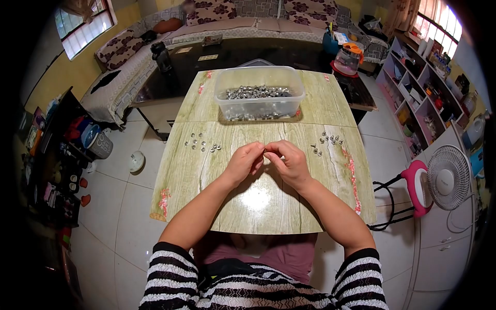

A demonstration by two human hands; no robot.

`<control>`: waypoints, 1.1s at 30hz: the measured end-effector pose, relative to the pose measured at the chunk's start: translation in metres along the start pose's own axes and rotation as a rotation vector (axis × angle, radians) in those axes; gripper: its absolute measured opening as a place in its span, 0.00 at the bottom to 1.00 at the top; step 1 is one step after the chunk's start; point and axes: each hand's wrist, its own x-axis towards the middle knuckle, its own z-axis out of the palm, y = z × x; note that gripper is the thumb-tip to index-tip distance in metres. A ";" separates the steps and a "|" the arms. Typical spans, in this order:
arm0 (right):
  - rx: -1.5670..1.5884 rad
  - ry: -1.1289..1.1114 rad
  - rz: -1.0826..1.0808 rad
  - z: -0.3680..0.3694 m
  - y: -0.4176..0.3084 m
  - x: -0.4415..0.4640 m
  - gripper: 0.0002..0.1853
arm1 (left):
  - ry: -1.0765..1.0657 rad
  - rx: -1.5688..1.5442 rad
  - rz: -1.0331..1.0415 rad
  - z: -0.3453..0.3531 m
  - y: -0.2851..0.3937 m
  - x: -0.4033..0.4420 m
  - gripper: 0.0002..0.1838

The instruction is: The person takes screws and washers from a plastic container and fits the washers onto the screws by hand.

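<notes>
My left hand [245, 161] and my right hand [290, 163] meet over the middle of the wood-patterned table [243, 206], fingertips pinched together. Whatever sits between them is too small and too covered by fingers to name. Left of my hands lie several small round silvery metal pieces [202, 142], loosely scattered. On the right is a group of small metal pieces with stems [330, 138], screw- or stud-like. Beyond my hands stands a clear plastic bin [258, 109] holding a heap of small shiny metal parts [258, 92].
A dark low table [232, 51] adjoins the far side, with a black bottle [161, 57] and an orange-lidded pitcher [347, 59] on it. To the right are a pink-and-white chair [417, 188], a fan [448, 173] and shelves [421, 88]. A sofa [217, 31] lines the back.
</notes>
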 end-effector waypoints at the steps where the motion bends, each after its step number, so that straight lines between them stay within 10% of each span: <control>1: 0.001 -0.001 -0.004 0.002 0.000 0.000 0.05 | 0.005 0.003 0.001 -0.001 0.001 0.000 0.17; 33: 0.078 0.042 0.084 -0.002 0.004 0.002 0.05 | 0.203 -0.055 0.025 -0.009 0.014 0.001 0.10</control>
